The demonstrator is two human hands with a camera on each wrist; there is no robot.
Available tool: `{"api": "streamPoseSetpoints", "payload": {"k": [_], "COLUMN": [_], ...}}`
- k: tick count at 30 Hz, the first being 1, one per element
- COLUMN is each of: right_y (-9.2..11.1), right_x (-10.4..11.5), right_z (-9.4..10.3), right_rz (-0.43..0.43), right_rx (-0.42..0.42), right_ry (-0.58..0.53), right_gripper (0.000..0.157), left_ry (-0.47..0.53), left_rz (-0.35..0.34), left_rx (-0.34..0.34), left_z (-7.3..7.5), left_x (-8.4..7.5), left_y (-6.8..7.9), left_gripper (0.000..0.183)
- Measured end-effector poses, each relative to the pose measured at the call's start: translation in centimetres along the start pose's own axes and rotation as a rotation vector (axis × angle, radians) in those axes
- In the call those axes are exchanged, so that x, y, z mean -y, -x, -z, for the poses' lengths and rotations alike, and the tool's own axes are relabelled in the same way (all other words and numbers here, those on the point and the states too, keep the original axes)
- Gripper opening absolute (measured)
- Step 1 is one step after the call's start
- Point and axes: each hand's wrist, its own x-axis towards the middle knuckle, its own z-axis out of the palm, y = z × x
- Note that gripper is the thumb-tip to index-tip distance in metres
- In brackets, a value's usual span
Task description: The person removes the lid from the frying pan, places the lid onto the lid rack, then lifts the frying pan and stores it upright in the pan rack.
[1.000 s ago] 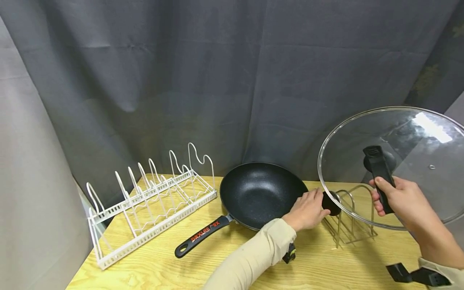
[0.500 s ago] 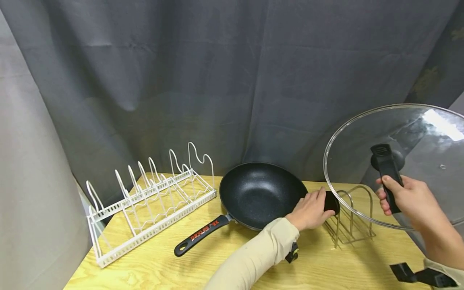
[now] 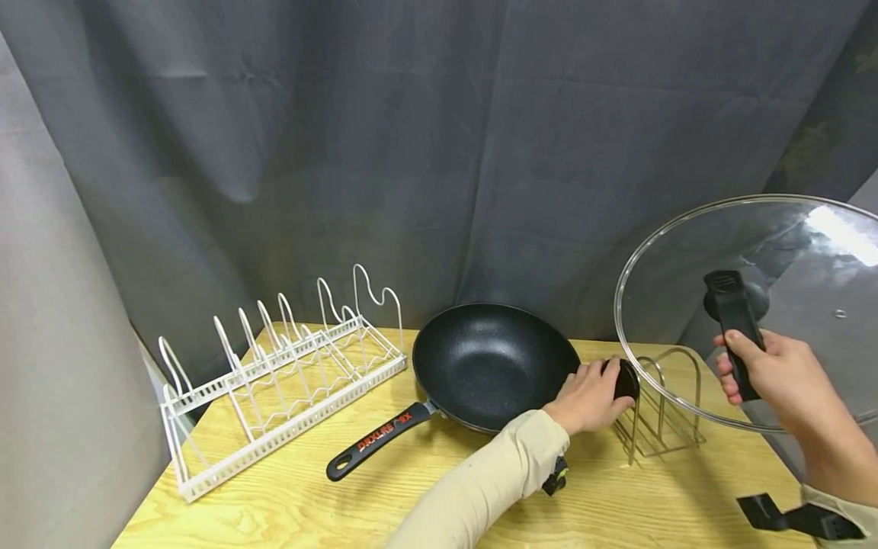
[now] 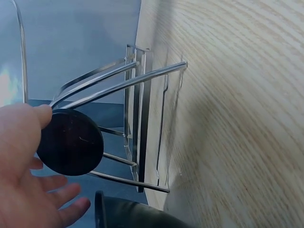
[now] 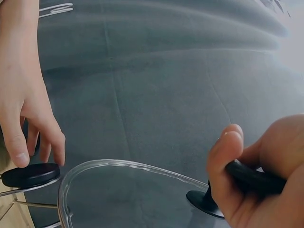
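My left hand [image 3: 586,398] reaches past the frying pan [image 3: 494,366] to a black round disc [image 4: 70,142] at the near end of a metal wire rack [image 3: 661,412]. Thumb and index finger pinch the disc at opposite edges, as the right wrist view shows; the other fingers hang loose beside it. My right hand [image 3: 782,377] grips the black handle [image 3: 732,328] of a large glass lid [image 3: 658,305] with a metal rim. The lid is held up and tilted above the right side of the table, overlapping the rack in the head view.
At the left stands a long white wire rack [image 3: 295,415] with upright loops. The pan's black handle [image 3: 377,441] points toward the table's front left. A grey curtain [image 3: 411,152] hangs behind the wooden table [image 3: 288,518].
The lid and my right hand have shifted a little to the right. The fingers of my left hand have curled more around the black disc. The pan and white rack stay put.
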Motion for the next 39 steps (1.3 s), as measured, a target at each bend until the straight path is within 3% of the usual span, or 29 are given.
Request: {"api": "streamPoseSetpoints", "payload": {"k": [10, 15, 22, 31, 39], "right_y": [0.2, 0.3, 0.1, 0.1, 0.0], "right_x": [-0.3, -0.7, -1.4, -1.3, -1.5], "right_z": [0.0, -0.1, -0.2, -0.7, -1.4], "right_rz": [-0.017, -0.031, -0.041, -0.035, -0.053], "right_rx": [-0.040, -0.036, 0.006, 0.082, 0.112], "right_ry": [0.071, 0.094, 0.134, 0.180, 0.240], "right_gripper": [0.054, 0.054, 0.060, 0.055, 0.054], "left_ry": [0.023, 0.032, -0.001, 0.039, 0.085], "left_rz": [-0.015, -0.005, 0.042, 0.052, 0.103], "left_rx": [-0.004, -0.041, -0.099, -0.121, -0.177], "left_z": [-0.9, -0.6, -0.6, -0.3, -0.9], "left_x": [0.0, -0.3, -0.6, -1.0, -1.1], "left_y": [-0.7, -0.5, -0.6, -0.8, -0.9], "left_gripper": [0.063, 0.061, 0.055, 0.054, 0.054]}}
